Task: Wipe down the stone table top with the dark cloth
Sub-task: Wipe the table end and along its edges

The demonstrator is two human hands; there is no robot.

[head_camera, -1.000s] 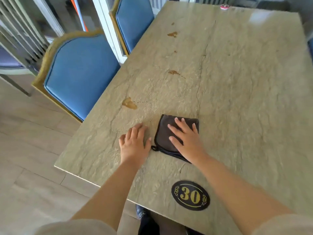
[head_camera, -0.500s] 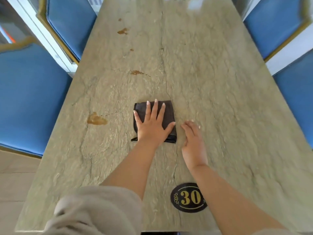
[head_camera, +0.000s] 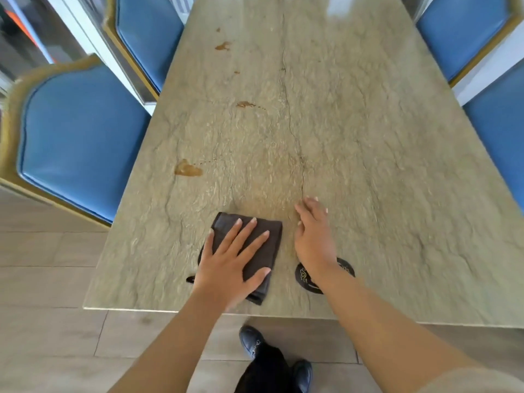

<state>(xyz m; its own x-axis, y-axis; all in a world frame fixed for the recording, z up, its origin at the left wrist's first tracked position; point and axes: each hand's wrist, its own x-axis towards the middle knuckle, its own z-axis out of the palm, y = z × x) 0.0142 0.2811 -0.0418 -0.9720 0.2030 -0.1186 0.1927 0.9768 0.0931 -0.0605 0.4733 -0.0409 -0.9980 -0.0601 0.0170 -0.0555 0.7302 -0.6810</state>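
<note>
The folded dark cloth point(head_camera: 268, 236) lies on the beige stone table top point(head_camera: 354, 137), close to the near edge. My left hand point(head_camera: 229, 268) presses flat on it with spread, straight fingers. My right hand point(head_camera: 313, 236) rests on the bare stone just right of the cloth, fingers relaxed. Brown spill stains mark the left half of the table: a large one point(head_camera: 187, 169) beyond the cloth, a smaller one point(head_camera: 245, 104) farther back and another point(head_camera: 222, 46) near the far end.
A black oval number plaque point(head_camera: 304, 276) sits partly under my right wrist. Blue padded chairs stand along the left point(head_camera: 79, 137), point(head_camera: 150, 32) and the right point(head_camera: 459, 26), point(head_camera: 499, 143). My black shoes point(head_camera: 252, 341) show below the table edge.
The cloth passed from under my right hand to under my left hand. It has slid toward the near edge, and my right hand now rests on the stone beside it.
</note>
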